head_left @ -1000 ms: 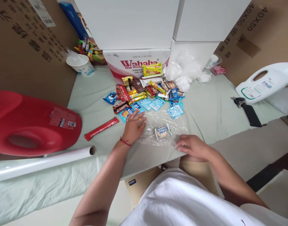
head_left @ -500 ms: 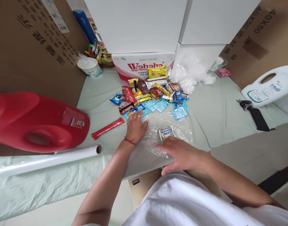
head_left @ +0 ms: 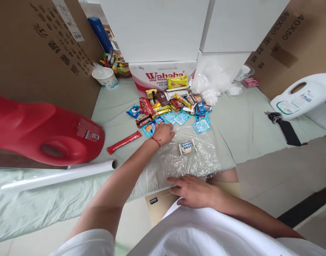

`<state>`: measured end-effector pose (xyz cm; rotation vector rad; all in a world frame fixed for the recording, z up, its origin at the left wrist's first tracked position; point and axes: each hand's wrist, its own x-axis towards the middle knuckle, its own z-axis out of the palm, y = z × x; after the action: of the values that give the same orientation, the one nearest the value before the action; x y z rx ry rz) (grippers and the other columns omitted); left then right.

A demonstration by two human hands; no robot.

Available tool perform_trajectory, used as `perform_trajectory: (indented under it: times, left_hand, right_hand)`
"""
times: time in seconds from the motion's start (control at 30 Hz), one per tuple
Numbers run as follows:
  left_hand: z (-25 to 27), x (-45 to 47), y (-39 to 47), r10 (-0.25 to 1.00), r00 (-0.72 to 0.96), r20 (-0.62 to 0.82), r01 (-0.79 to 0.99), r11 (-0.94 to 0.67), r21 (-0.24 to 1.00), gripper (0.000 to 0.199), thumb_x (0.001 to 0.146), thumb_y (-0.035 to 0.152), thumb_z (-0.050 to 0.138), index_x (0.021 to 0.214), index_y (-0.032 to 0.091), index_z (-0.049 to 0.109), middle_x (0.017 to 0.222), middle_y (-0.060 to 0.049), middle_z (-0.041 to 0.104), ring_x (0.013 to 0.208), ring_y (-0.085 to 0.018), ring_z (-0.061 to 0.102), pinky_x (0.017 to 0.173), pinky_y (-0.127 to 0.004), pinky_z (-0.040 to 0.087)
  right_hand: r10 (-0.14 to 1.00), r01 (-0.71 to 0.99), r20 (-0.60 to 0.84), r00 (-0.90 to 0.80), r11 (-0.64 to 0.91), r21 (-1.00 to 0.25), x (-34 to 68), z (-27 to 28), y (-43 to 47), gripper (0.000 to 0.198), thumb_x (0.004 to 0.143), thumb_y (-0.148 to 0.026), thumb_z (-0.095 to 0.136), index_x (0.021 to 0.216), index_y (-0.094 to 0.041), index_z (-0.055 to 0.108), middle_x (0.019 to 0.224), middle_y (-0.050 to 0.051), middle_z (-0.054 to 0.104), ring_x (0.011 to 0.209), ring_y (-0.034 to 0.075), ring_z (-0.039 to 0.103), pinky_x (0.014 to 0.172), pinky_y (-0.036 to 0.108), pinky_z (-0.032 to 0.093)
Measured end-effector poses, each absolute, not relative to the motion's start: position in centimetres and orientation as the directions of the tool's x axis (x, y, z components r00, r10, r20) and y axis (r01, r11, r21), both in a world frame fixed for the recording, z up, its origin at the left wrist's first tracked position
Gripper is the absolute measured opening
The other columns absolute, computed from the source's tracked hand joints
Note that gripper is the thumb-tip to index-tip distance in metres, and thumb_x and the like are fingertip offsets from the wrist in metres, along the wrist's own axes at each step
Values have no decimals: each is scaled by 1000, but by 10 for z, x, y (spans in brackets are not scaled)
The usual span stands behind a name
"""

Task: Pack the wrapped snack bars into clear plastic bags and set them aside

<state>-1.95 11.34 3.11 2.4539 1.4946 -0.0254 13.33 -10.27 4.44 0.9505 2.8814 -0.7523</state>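
Note:
A clear plastic bag lies flat near the table's front edge, and a small white-and-blue wrapped snack rests on it. My left hand, with a red cord at the wrist, lies at the bag's upper left corner. Its fingers are stretched out and reach over a blue snack packet. At the bag's near edge is my right hand, palm down with fingers extended. Beyond both hands spreads a pile of wrapped snacks. A long red stick packet lies left of my left hand.
A red jug and a white roll are on the left. A Wahaha box stands behind the pile beside crumpled clear plastic bags. To the right are a white detergent bottle and keys on a black strap.
My right hand has drawn back from beside the white-and-blue snack to the bag's near edge. The bag looks more spread out. My left hand has shifted slightly right.

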Motion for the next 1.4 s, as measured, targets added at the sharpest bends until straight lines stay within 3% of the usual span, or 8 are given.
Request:
perform_trajectory:
  times: [0.2,0.37,0.6,0.77,0.97,1.07,1.23,1.4]
  left_hand:
    - [60,-20,89,843,527,-110,839,-494,227,35,102,34,42,110,18,72,103,-12,77,94,-28,69,74,-35,44]
    - [76,-21,40,745,666,39,743,-667,42,31,104,26,41,101,19,71,89,-9,72,81,-24,68,64,-33,39]
    - [33,-36,-2,432,862,266,458,-888,-40,26,103,15,42,108,17,68,73,-4,64,67,-18,61,57,-31,37]
    - [6,-43,-10,437,835,333,469,-883,-18,22,103,20,46,105,18,68,73,-4,64,64,-18,59,57,-31,39]
    - [-5,-40,-13,509,779,366,529,-847,52,27,102,16,42,93,21,66,67,-3,62,63,-17,59,57,-31,38]
    - [-8,-39,-15,515,762,393,541,-839,51,28,102,14,42,91,21,66,65,-2,60,61,-16,58,57,-31,37]
    - [-13,-41,-18,534,711,457,574,-816,61,24,100,14,49,97,23,71,72,-4,69,72,-18,65,65,-34,43]
    - [-15,-38,-18,509,719,473,540,-838,80,21,99,15,55,99,27,72,123,-5,76,124,-23,66,102,-44,47]
  right_hand:
    - [582,579,-155,-798,671,-463,137,39,-104,31,94,-32,68,123,-20,70,161,8,47,107,25,72,87,39,57]
    - [580,578,-162,-799,665,-473,138,29,-106,34,97,-32,64,128,-19,67,164,8,44,114,26,70,92,39,56]
    - [595,569,-169,-786,590,-573,136,29,-105,26,95,-25,65,119,-16,71,160,12,49,122,27,67,101,40,55]
    - [614,472,-49,-788,550,-689,150,52,-98,23,101,-26,58,118,-20,73,146,7,63,121,19,68,102,31,55]
    - [944,888,131,-303,330,-320,192,65,-41,59,95,-6,47,152,-24,49,157,15,48,128,29,60,90,40,58]
    - [959,949,81,-270,280,-149,211,62,-18,47,96,-13,50,141,-22,60,161,14,42,125,31,59,79,35,55]
    - [969,972,136,-206,218,-84,237,48,-29,29,102,-23,46,114,-23,73,132,9,66,103,23,64,65,28,41]
    - [972,972,107,-207,217,-92,267,25,-52,30,100,-19,46,111,-22,74,117,10,70,103,25,62,69,30,43]
